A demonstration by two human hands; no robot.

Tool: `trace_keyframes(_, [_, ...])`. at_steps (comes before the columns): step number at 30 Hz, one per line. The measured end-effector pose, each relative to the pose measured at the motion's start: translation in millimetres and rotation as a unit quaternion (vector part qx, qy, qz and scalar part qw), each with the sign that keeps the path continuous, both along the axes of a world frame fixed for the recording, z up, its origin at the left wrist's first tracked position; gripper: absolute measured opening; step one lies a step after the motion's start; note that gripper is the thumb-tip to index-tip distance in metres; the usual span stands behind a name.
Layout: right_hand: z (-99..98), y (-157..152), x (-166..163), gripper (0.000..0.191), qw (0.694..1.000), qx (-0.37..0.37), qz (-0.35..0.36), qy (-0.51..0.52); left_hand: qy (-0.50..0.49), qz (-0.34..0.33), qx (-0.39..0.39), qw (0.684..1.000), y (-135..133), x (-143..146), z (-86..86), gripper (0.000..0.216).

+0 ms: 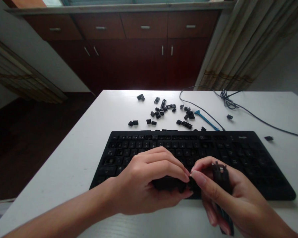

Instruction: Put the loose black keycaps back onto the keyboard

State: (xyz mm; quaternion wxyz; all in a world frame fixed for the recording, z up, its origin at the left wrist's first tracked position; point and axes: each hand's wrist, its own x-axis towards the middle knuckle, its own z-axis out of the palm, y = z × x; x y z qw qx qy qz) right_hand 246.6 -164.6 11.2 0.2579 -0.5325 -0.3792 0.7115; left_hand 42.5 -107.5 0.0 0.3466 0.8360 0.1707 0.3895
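A black keyboard [268, 178] lies in front of me, with gaps in its upper left where keycaps are off. My left hand [151, 178] curls over its lower middle, fingers and thumb closed around a dark object [169, 183] whose shape is mostly hidden. My right hand [228, 188] meets it fingertip to fingertip. Between the right thumb and forefinger there is a tiny pale bit, too small to name. Across the right palm runs a long black tool [222, 178] with small shiny metal parts at its upper end, its lower end showing below the fingers.
Loose black keycaps [161, 112] are scattered behind the keyboard on the white table [72, 172]. A blue pry tool [206, 120] lies among them. The keyboard cable [263, 122] trails right, partly bundled. Single keycaps lie further right. Wooden cabinets [129, 66] stand beyond the table.
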Motion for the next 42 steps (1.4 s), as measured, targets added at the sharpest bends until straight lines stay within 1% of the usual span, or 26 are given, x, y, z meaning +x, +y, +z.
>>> trace_keyframes(3, [4.1,1,16,0.044,0.999,0.02,-0.023,-0.015,0.003,0.011,-0.013,1.0,0,-2,-1.6,0.024])
trace_keyframes(4, [5.8,0,26,0.043,0.997,0.047,-0.043,-0.048,0.007,0.015,-0.018,1.0,0,-3,-2.5,0.025])
trace_keyframes(5, [6.8,-3,38,0.041,0.988,0.089,-0.072,-0.104,0.01,0.018,-0.022,1.0,0,-4,-3.6,0.025])
trace_keyframes(6, [6.9,-6,52,0.038,0.966,0.15,-0.107,-0.18,0.014,0.017,-0.023,0.999,0,-5,-4.7,0.026])
trace_keyframes(7, [5.5,-11,66,0.032,0.923,0.225,-0.143,-0.276,0.018,0.016,-0.023,0.999,0,-6,-5.8,0.027])
trace_keyframes(8, [2.6,-15,80,0.027,0.855,0.307,-0.169,-0.382,0.021,0.015,-0.021,0.999,0,-6,-6.8,0.027])
trace_keyframes(9, [-1.9,-20,94,0.022,0.777,0.395,-0.165,-0.462,0.024,0.015,-0.021,0.999,0,-7,-7.6,0.027])
trace_keyframes(10, [-7.7,-25,105,0.019,0.708,0.472,-0.129,-0.509,0.029,0.017,-0.023,0.999,0,-7,-8.4,0.028])
trace_keyframes(11, [-14.2,-28,116,0.017,0.659,0.527,-0.086,-0.529,0.031,0.02,-0.026,0.999,0,-7,-9.0,0.028])
trace_keyframes(12, [-20.9,-32,124,0.017,0.64,0.55,-0.056,-0.534,0.033,0.021,-0.029,0.999,0,-7,-9.4,0.028])
trace_keyframes(13, [-27.1,-35,130,0.021,0.626,0.567,-0.026,-0.535,0.035,0.022,-0.032,0.999,-1,-7,-9.7,0.029])
trace_keyframes(15, [-36.3,-39,137,0.036,0.616,0.582,0.022,-0.529,0.035,0.023,-0.032,0.999,0,-7,-10.2,0.029])
trace_keyframes(17, [-40.1,-42,142,0.051,0.611,0.592,0.066,-0.522,0.036,0.026,-0.027,0.999,0,-6,-10.4,0.028])
trace_keyframes(19, [-39.9,-44,146,0.057,0.62,0.589,0.097,-0.509,0.04,0.026,-0.023,0.999,0,-6,-10.6,0.028])
trace_keyframes(22, [-37.4,-46,152,0.057,0.651,0.559,0.118,-0.5,0.047,0.026,-0.021,0.998,0,-6,-11.0,0.029])
trace_keyframes(24, [-36.8,-47,154,0.055,0.664,0.547,0.124,-0.495,0.052,0.026,-0.022,0.998,0,-6,-11.3,0.029])
trace_keyframes(28, [-37.2,-47,150,0.045,0.668,0.568,0.112,-0.468,0.061,0.026,-0.021,0.998,0,-5,-12.2,0.03])
trace_keyframes(32, [-33.3,-44,139,0.039,0.689,0.567,0.114,-0.437,0.069,0.024,-0.021,0.997,0,-6,-13.5,0.031])
trace_keyframes(34, [-30.6,-42,136,0.04,0.696,0.561,0.123,-0.43,0.071,0.024,-0.023,0.997,1,-7,-13.8,0.032])
trace_keyframes(38, [-29.7,-41,136,0.044,0.693,0.567,0.14,-0.422,0.066,0.023,-0.023,0.997,1,-7,-13.9,0.031])
trace_keyframes(42, [-32.1,-41,134,0.044,0.701,0.569,0.108,-0.418,0.069,0.029,-0.02,0.997,1,-7,-14.5,0.029])
